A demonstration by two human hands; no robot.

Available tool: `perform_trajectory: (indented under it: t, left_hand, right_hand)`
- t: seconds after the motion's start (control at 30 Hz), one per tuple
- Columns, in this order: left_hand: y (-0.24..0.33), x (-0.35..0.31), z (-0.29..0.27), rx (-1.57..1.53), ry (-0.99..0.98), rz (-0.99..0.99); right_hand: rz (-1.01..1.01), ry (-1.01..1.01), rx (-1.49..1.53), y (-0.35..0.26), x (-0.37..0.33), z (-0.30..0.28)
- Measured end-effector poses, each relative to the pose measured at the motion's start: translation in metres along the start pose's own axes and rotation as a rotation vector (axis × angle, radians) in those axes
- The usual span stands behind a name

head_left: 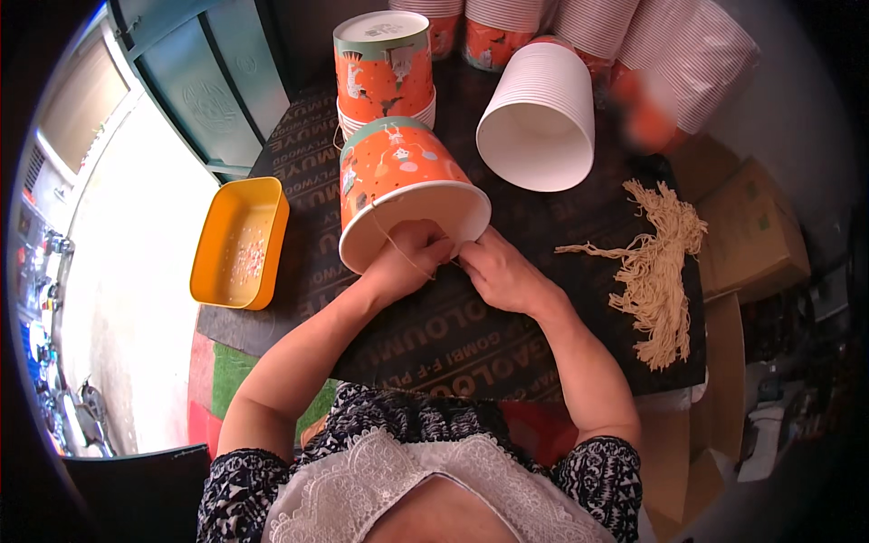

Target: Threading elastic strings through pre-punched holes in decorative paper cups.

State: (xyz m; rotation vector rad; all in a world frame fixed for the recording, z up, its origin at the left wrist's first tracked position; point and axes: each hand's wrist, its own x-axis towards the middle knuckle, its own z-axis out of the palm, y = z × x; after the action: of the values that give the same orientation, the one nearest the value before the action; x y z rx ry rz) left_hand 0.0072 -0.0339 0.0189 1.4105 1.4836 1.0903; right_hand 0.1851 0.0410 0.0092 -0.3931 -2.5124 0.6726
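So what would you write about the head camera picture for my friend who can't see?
A person's left hand is at the open mouth of a tilted orange paper bucket, the right hand by its lower rim. On the dark table, a yellow tub sits left, pale strings lie right, and more buckets stand stacked behind.

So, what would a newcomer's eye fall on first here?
Probably the orange paper bucket in mid-picture, tipped with its white mouth toward the person, the left hand and right hand at its lower rim. Next, the bright yellow tub by the left edge of the dark table, and the bundle of cream strings on the right.
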Motion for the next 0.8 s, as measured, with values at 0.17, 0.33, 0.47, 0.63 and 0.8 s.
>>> perform_trajectory:
  t: [0.17,0.33,0.47,0.63,0.8]
  left_hand:
    - [-0.003,0.004,-0.001,0.111,0.026,-0.028]
    - [-0.005,0.007,0.000,0.084,0.087,-0.049]
    - [-0.006,0.006,0.001,0.118,0.112,0.014]
    - [-0.013,0.007,0.000,0.169,0.152,0.075]
    - [0.000,0.004,-0.002,-0.002,0.096,-0.116]
  right_hand:
    - [-0.047,0.100,-0.126,-0.008,0.002,-0.012]
    - [0.012,0.176,-0.149,-0.034,0.004,-0.023]
    - [-0.027,0.169,-0.092,-0.040,0.004,-0.003]
    - [-0.007,0.217,-0.017,-0.036,0.004,0.016]
    - [0.104,0.148,0.473,-0.030,0.003,0.005]
